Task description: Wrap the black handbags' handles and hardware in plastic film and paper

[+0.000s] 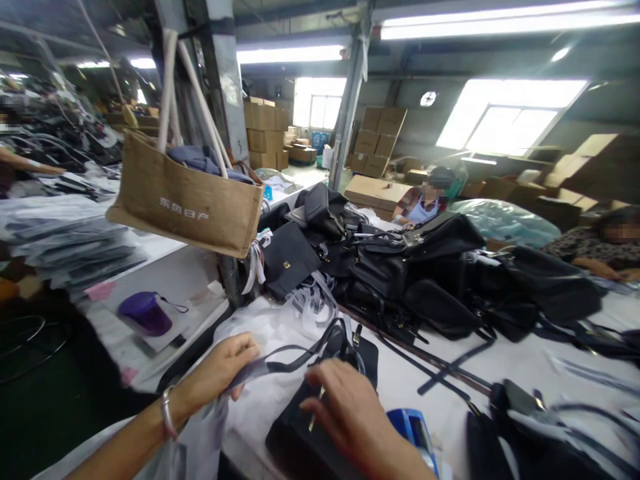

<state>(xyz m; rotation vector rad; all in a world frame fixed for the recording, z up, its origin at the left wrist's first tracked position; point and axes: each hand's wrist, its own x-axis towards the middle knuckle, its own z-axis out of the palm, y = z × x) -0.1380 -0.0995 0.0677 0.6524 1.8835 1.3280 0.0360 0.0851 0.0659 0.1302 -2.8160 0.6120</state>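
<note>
The black handbag [289, 435] lies at the lower centre of the frame, directly beneath the right hand [349, 403], the nearer of the two, its long axis apparently slanting from lower left to upper right. That hand spreads over the bag with fingers loosely bent, and I cannot tell whether they grip anything. To the bag's left, the left hand [229, 361] is closed around a dark strap [283, 367], which arcs rightward from the fist toward the bag's upper part.
</note>
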